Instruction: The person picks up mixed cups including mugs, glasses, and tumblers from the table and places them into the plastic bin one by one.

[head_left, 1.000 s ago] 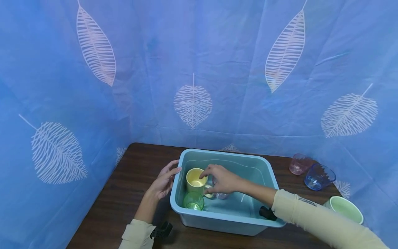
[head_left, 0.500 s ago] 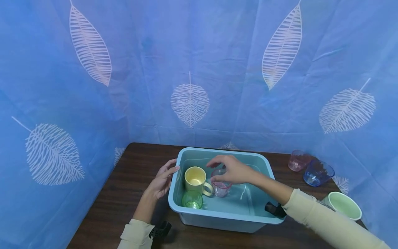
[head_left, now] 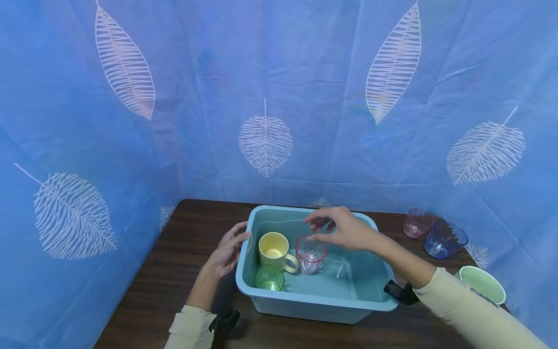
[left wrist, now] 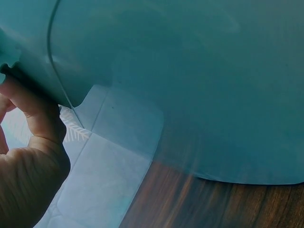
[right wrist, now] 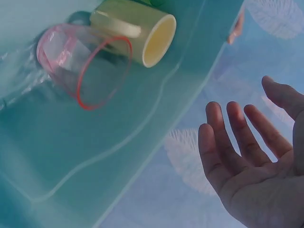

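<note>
My left hand (head_left: 227,253) grips the left rim of the light blue plastic basin (head_left: 305,301), its thumb lying at the edge. In the left wrist view, the basin's outer wall (left wrist: 213,104) fills most of the picture beside that hand. Over the basin's right part hovers my right hand (head_left: 346,230), holding nothing, its fingers spread in the right wrist view. Just left of it stands a clear cup with a red rim (head_left: 310,266). Beside the cup are a yellow mug (head_left: 267,256), handle toward the cup, and a green clear cup (head_left: 269,278) in the front left corner.
On the dark wood table (head_left: 183,237), to the basin's right, are a pink clear cup (head_left: 416,225), a blue clear cup (head_left: 442,242) and a pale green cup (head_left: 481,283). A blue curtain with white leaves (head_left: 322,97) hangs behind and at the sides.
My right hand has moved right and up from beside the yellow mug, off the red-rimmed cup, which now shows fully. My left hand stays at the basin's rim.
</note>
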Demonstrator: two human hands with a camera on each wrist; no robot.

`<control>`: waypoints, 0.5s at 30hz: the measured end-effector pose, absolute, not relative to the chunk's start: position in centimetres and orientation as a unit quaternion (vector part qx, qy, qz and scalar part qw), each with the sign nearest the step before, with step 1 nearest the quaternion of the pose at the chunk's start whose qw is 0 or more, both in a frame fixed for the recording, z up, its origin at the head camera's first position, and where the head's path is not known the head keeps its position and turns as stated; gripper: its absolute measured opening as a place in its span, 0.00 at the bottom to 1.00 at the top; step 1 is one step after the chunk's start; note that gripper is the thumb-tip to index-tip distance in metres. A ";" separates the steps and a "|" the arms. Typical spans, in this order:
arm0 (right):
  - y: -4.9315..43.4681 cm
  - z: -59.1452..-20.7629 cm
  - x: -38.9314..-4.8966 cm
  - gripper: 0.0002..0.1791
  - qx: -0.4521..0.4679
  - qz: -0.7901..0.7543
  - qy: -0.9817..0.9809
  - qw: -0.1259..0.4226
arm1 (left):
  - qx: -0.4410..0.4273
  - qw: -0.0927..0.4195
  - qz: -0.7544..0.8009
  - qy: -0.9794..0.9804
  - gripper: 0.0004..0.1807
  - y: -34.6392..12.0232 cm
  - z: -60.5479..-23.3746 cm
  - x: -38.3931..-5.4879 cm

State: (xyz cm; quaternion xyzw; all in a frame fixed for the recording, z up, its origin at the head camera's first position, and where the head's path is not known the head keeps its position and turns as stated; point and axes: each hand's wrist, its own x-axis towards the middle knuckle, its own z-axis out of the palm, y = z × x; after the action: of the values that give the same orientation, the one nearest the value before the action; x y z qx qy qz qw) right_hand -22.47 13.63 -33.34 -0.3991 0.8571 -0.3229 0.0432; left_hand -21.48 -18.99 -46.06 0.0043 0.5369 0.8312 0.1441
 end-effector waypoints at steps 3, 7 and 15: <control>14.7 -32.5 -22.3 0.18 -0.389 -0.324 0.862 0.021 | 0.000 0.145 0.831 0.536 0.26 -19.0 -46.0 -21.5; 16.4 -31.7 -22.3 0.15 -0.375 -0.327 0.867 -0.023 | -0.003 0.143 0.833 0.535 0.25 -18.9 -46.1 -21.6; 19.4 -31.8 -21.9 0.16 -0.337 -0.341 0.875 -0.066 | 0.006 0.140 0.832 0.537 0.24 -19.0 -46.5 -21.8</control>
State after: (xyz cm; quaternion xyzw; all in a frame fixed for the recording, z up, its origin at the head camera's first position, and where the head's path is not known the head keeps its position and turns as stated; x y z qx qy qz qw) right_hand -21.93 19.37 -31.80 -0.3368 0.8751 -0.3411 -0.0664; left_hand -21.77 -18.98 -46.52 0.0056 0.5372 0.8317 0.1400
